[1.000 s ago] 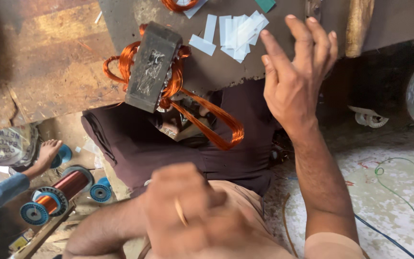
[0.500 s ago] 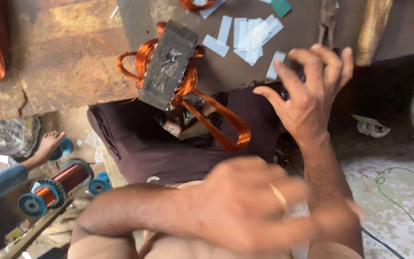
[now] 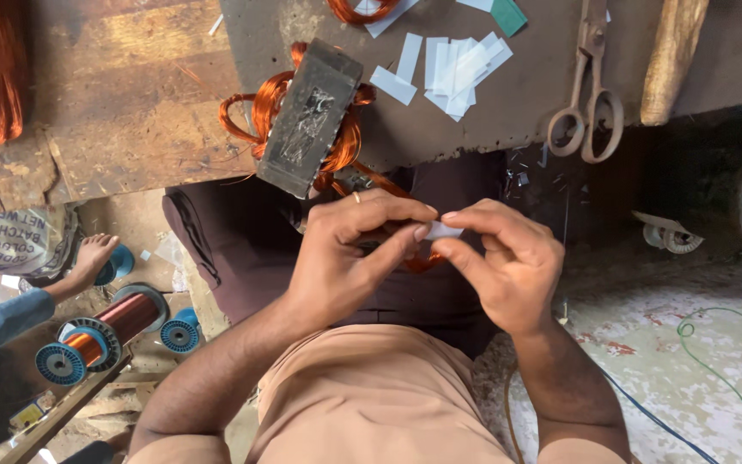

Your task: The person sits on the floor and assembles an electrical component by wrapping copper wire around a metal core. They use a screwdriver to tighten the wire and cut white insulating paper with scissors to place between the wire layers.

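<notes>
Both hands meet in the middle of the frame, over the lap. The left hand [image 3: 349, 258] and the right hand [image 3: 504, 262] pinch a small white paper strip [image 3: 442, 230] between thumb and fingertips, one at each end, fingers curled in close. Just above them, at the edge of the workbench [image 3: 508, 94], a dark metal stator core [image 3: 307, 120] stands tilted, with loops of copper wire [image 3: 259, 107] spilling round it. More white paper slips [image 3: 453, 64] lie scattered at the top centre, rusty scissors [image 3: 587, 94] to their right. At lower left a blue-ended spool of copper wire [image 3: 96, 331] lies near another person's bare foot [image 3: 92, 258]
</notes>
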